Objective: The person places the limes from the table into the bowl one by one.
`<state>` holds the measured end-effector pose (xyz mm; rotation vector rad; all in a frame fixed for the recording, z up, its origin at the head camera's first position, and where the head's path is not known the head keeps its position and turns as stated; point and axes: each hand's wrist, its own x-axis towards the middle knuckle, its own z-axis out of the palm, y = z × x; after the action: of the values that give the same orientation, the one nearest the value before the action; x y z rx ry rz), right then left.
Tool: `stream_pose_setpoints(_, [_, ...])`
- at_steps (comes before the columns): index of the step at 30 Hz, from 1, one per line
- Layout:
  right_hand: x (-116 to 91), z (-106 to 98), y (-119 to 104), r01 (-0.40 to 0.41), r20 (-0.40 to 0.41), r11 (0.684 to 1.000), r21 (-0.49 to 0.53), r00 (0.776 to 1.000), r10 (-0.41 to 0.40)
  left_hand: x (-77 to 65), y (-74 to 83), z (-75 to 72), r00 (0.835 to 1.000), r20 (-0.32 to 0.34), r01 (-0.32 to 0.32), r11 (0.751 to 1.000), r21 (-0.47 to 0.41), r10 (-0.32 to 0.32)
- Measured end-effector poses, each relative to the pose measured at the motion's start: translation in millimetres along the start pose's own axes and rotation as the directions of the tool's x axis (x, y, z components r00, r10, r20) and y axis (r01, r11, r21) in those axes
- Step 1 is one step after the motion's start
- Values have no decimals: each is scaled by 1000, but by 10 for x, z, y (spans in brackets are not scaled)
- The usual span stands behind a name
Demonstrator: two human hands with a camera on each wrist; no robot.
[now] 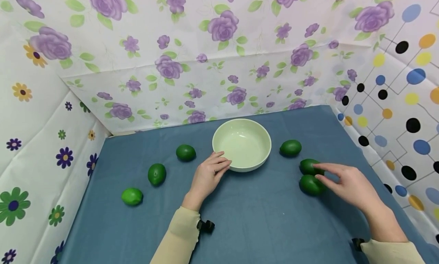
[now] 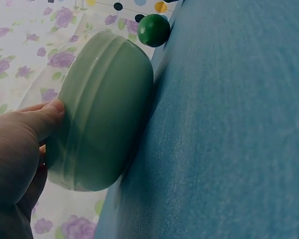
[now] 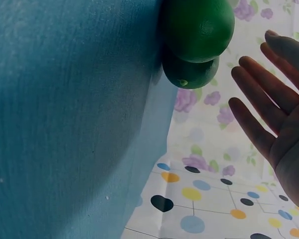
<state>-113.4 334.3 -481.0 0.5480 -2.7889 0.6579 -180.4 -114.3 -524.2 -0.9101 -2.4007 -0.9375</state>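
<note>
A pale green bowl [image 1: 241, 144] stands on the blue cloth. My left hand [image 1: 209, 172] holds its near left rim, the thumb on the outer wall and the fingers over the edge; the left wrist view shows the bowl's wall [image 2: 102, 114] beside the thumb. Over at the right, my right hand [image 1: 353, 184] hovers by two dark green limes that lie side by side, a nearer lime [image 1: 311, 185] and a farther lime [image 1: 310, 166]. Its fingers are spread and relaxed, and in the right wrist view they are apart from the nearer lime [image 3: 199, 30].
Another lime [image 1: 290, 148] lies between the bowl and that pair. Left of the bowl, a dark lime [image 1: 186, 152], a second lime [image 1: 157, 174] and a brighter lime [image 1: 132, 196] form a slanting row. Patterned sheets [image 1: 212, 81] wall the table at the back and sides.
</note>
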Motion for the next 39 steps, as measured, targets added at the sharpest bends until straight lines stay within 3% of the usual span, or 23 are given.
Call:
stream_pose_setpoints(8, [-19,10,-16,44,27,999,-10,999,-43,3,-9,9,1000,-3,4,1000,-16,-4])
stream_pose_setpoints(22, [-108,37,-27,10,98,1000,-27,995,-7,6,19,26,997,-23,73,996,-60,-75])
stream_pose_setpoints(33, [-124,136,-25,47,60,999,-21,997,-46,9,11,37,998,-33,59,996,-65,-61])
stream_pose_setpoints(39, [-142,163,-32,23,66,1000,-6,998,-23,7,10,37,998,-36,54,996,-69,-57])
